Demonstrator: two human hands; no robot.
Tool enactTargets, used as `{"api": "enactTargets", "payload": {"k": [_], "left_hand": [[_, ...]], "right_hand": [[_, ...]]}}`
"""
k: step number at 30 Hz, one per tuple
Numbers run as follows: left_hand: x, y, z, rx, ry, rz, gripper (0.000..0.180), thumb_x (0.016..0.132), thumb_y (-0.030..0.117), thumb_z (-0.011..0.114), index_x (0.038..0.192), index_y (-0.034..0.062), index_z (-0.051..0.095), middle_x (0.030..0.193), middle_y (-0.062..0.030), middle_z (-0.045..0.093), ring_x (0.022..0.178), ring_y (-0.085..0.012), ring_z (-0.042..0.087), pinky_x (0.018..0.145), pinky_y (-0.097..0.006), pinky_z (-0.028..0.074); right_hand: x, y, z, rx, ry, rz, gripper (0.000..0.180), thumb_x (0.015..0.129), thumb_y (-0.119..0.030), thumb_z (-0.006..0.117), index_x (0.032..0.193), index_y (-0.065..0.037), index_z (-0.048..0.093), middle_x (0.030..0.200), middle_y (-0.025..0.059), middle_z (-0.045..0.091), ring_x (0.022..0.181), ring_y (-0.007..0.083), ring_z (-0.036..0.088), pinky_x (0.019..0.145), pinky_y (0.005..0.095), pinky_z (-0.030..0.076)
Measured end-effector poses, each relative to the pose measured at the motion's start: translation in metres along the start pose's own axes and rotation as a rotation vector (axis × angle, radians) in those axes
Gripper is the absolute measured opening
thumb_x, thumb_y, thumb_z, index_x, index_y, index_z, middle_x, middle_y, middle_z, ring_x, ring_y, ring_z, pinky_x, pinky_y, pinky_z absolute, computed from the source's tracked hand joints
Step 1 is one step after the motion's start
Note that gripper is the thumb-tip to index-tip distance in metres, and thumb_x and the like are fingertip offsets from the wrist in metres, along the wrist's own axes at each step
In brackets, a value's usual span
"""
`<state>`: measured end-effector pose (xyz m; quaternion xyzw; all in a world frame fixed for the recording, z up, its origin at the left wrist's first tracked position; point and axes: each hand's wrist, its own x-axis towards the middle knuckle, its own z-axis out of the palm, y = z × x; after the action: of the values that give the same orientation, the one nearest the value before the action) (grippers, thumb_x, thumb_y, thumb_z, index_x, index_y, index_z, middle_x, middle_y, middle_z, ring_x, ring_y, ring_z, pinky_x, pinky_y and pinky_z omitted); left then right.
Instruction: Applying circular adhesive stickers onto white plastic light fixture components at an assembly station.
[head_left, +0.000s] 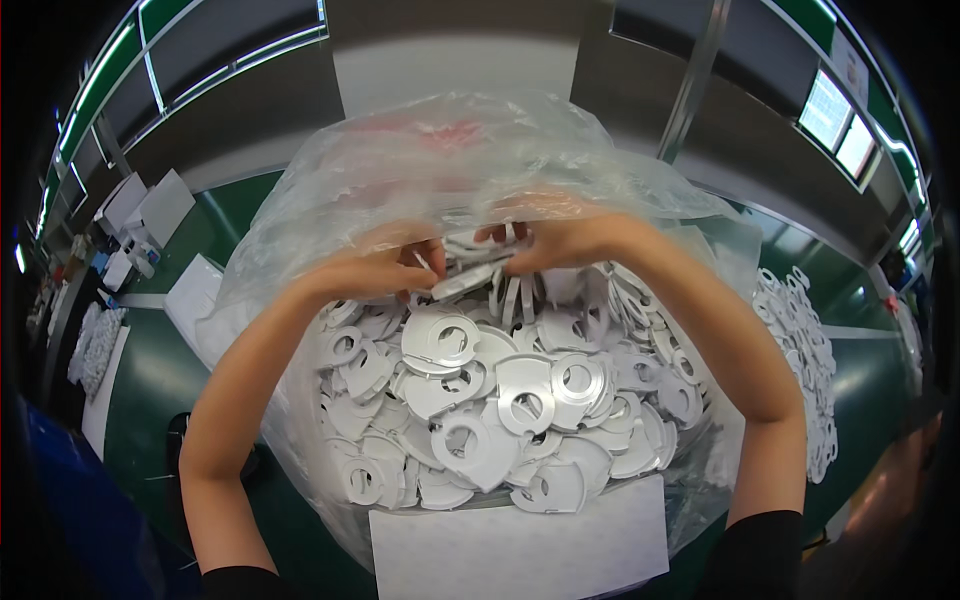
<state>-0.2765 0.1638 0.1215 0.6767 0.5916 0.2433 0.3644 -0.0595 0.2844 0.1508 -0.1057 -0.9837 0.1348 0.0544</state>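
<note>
A large heap of flat white plastic parts (525, 385), each with a round hole, fills a clear plastic bag (310, 200). Both my arms reach into the bag to the far side of the heap. My left hand (395, 262) is closed, with a white part pinched at its fingertips. Just to its right, my right hand (550, 238) curls its fingers around white parts. Loose parts lie tilted and on edge between and below the hands. The bag's film lies over the backs of both hands and blurs them, so how many parts each holds is unclear.
A white cardboard flap (520, 545) stands at the heap's near edge. More white ring-shaped parts (800, 340) are piled on the green table (150, 375) at right. White boxes (150, 208) and a bagged bundle (97, 345) sit at left. A metal post (695, 80) rises behind.
</note>
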Motion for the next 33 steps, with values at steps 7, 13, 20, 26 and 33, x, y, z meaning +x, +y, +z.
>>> {"api": "enactTargets", "payload": {"k": [7, 13, 20, 26, 33], "left_hand": [[0.002, -0.034, -0.045, -0.130, 0.210, 0.125, 0.043, 0.084, 0.036, 0.064, 0.109, 0.0029, 0.058, 0.114, -0.0122, 0.061, 0.105, -0.0187, 0.058, 0.078, -0.032, 0.052], [0.050, -0.012, -0.023, -0.213, 0.195, 0.680, 0.047, 0.090, 0.032, 0.056, 0.127, 0.0028, 0.052, 0.123, -0.0163, 0.056, 0.110, -0.0246, 0.055, 0.097, -0.037, 0.042], [0.078, -0.054, 0.007, -0.084, 0.165, 0.529, 0.046, 0.091, 0.031, 0.055, 0.127, 0.0032, 0.052, 0.124, -0.0165, 0.055, 0.112, -0.0248, 0.053, 0.098, -0.037, 0.041], [0.095, -0.086, -0.007, 0.043, 0.148, 0.394, 0.045, 0.091, 0.030, 0.054, 0.127, 0.0034, 0.052, 0.125, -0.0167, 0.055, 0.114, -0.0249, 0.052, 0.099, -0.037, 0.040], [0.093, -0.055, -0.023, 0.254, 0.200, 0.296, 0.044, 0.091, 0.029, 0.053, 0.127, 0.0038, 0.052, 0.126, -0.0170, 0.054, 0.116, -0.0251, 0.051, 0.100, -0.037, 0.038]], "right_hand": [[0.005, 0.038, -0.023, 0.272, 0.008, 0.165, 0.033, 0.078, -0.011, 0.055, 0.109, -0.004, 0.065, 0.112, 0.0122, 0.064, 0.104, 0.0235, 0.059, 0.091, 0.0332, 0.045], [0.018, 0.133, 0.018, -0.252, -0.038, 0.467, 0.035, 0.077, -0.014, 0.051, 0.108, -0.004, 0.065, 0.110, 0.0153, 0.064, 0.103, 0.0288, 0.060, 0.087, 0.0378, 0.046], [0.001, 0.152, 0.063, -0.164, -0.065, 0.387, 0.035, 0.078, -0.018, 0.052, 0.107, -0.004, 0.065, 0.109, 0.0151, 0.064, 0.101, 0.0287, 0.060, 0.086, 0.0377, 0.046], [0.008, 0.175, 0.067, -0.085, -0.078, 0.297, 0.035, 0.078, -0.022, 0.053, 0.107, -0.005, 0.065, 0.108, 0.0150, 0.064, 0.100, 0.0286, 0.060, 0.086, 0.0376, 0.046], [0.009, 0.148, 0.030, -0.081, -0.028, 0.155, 0.035, 0.079, -0.026, 0.055, 0.106, -0.006, 0.066, 0.106, 0.0148, 0.064, 0.098, 0.0285, 0.061, 0.086, 0.0375, 0.046]]}}
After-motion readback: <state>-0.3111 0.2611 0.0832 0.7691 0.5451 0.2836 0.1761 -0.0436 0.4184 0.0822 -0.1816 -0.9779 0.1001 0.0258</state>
